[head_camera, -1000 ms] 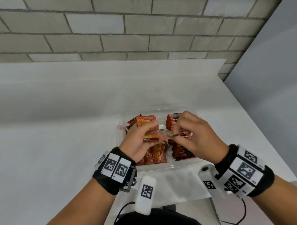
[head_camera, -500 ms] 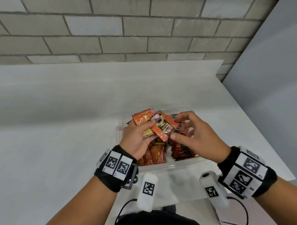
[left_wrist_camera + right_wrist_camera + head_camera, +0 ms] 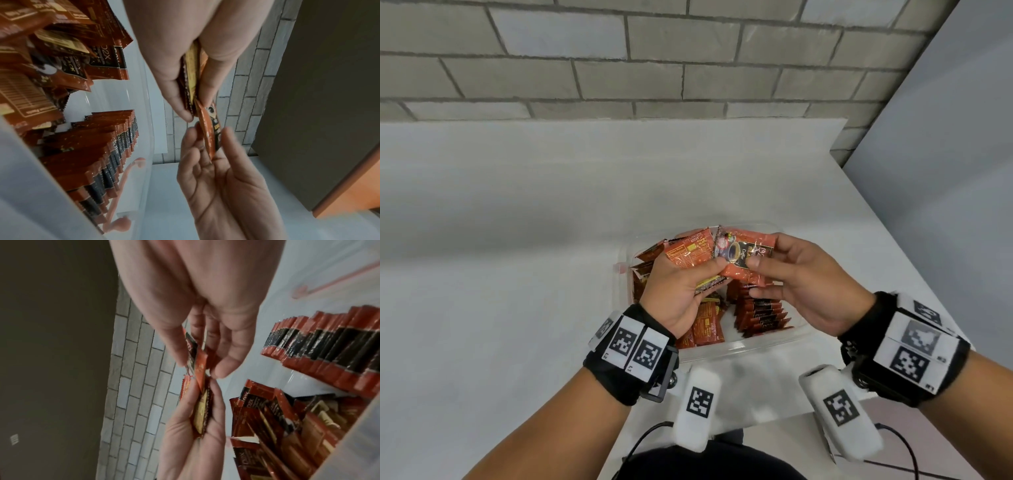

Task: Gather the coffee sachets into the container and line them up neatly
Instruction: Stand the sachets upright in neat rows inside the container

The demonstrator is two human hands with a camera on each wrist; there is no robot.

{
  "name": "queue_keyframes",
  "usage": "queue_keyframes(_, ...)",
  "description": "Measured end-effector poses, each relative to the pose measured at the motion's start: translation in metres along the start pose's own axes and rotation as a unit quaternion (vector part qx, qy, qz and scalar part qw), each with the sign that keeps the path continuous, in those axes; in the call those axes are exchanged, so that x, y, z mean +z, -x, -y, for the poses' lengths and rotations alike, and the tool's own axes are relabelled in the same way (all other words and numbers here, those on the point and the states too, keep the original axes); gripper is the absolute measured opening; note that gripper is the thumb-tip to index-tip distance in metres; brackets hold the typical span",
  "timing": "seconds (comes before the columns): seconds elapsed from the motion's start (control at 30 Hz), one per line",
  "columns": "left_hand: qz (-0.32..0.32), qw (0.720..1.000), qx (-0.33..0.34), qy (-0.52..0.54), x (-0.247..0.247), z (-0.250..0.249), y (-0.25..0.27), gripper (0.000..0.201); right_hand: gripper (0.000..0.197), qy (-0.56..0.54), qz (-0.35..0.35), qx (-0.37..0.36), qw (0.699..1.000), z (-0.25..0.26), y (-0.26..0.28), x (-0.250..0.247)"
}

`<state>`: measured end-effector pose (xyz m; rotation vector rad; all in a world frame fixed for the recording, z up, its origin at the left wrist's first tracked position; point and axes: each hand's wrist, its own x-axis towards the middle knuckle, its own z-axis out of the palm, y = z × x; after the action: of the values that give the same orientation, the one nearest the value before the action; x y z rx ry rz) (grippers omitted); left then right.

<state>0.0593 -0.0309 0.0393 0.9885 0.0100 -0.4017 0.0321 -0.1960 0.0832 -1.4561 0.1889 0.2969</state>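
We count one clear container (image 3: 739,346) on the counter (image 3: 517,274), holding two groups of coffee sachets: one aligned row (image 3: 760,313) and one loose heap (image 3: 705,329). Two hands, left (image 3: 681,291) and right (image 3: 804,284), share a few further sachets (image 3: 739,257); exact totals are unreadable.

Sachets (image 3: 743,255): glossy foil-like film, orange-red with black printed panels, serrated crimped ends; light catches the one pinched between left hand (image 3: 681,294) and right hand (image 3: 801,284). Row of sachets (image 3: 762,317) in container shows the same sheen, with fine speckled glints along the edges in the right wrist view. Container (image 3: 756,346): clear, smooth plastic, shiny at rim and walls, reflections visible. Table (image 3: 517,240): white, matt, smooth. Wall (image 3: 654,61): grey brick, rough matt faces, recessed joints. Wristbands (image 3: 619,373): black cloth, matt, carrying white matt tags with printed black codes.
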Motion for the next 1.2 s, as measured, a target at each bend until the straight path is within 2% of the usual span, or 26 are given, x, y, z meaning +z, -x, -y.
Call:
queue_keyframes(0.1,0.020,1.000,-0.015,-0.015,-0.001,0.001,-0.001,0.025,0.027,0.051,-0.026,-0.004,0.998,-0.001,-0.001,-0.012)
queue_keyframes(0.17,0.018,0.999,-0.033,-0.003,-0.004,-0.001,-0.002,0.014,0.024,0.171,-0.046,-0.050,0.983,0.001,-0.001,-0.027)
queue_keyframes(0.2,0.005,0.999,-0.039,0.008,-0.006,-0.002,-0.004,0.014,0.022,0.279,-0.037,-0.088,0.956,0.002,0.000,-0.035)
queue_keyframes(0.23,-0.010,0.999,-0.043,0.020,-0.008,-0.002,-0.005,0.018,0.020,0.386,-0.009,-0.116,0.915,0.003,0.001,-0.042)
queue_keyframes(0.3,-0.032,0.998,-0.050,0.031,-0.012,-0.003,-0.007,0.024,0.026,0.517,0.069,-0.119,0.845,0.003,0.005,-0.050)
queue_keyframes(0.37,-0.042,0.997,-0.057,0.028,-0.013,-0.003,-0.008,0.023,0.032,0.551,0.138,-0.079,0.819,0.001,0.009,-0.053)
queue_keyframes(0.47,-0.053,0.996,-0.068,0.021,-0.014,-0.002,-0.008,0.011,0.027,0.582,0.196,-0.040,0.788,-0.008,0.007,-0.051)
queue_keyframes(0.63,-0.058,0.995,-0.077,0.006,-0.013,-0.002,-0.008,0.010,0.023,0.650,0.197,-0.020,0.734,-0.024,0.001,-0.045)
queue_keyframes(0.8,-0.049,0.996,-0.080,0.008,-0.016,-0.004,-0.006,0.023,0.030,0.671,0.164,-0.036,0.723,-0.030,0.002,-0.042)
queue_keyframes(0.87,-0.045,0.996,-0.082,0.009,-0.017,-0.004,-0.005,0.028,0.027,0.690,0.151,-0.052,0.706,-0.030,0.003,-0.041)
queue_keyframes(1.0,-0.044,0.995,-0.085,0.008,-0.017,-0.004,-0.005,0.029,0.013,0.699,0.126,-0.065,0.701,-0.029,0.001,-0.040)
queue_keyframes(1.13,-0.044,0.995,-0.089,0.005,-0.018,-0.003,-0.005,0.021,0.011,0.711,0.137,-0.044,0.688,-0.029,-0.003,-0.041)
queue_keyframes(1.2,-0.045,0.995,-0.090,0.004,-0.018,-0.003,-0.004,0.024,0.012,0.721,0.136,-0.038,0.678,-0.030,-0.005,-0.040)
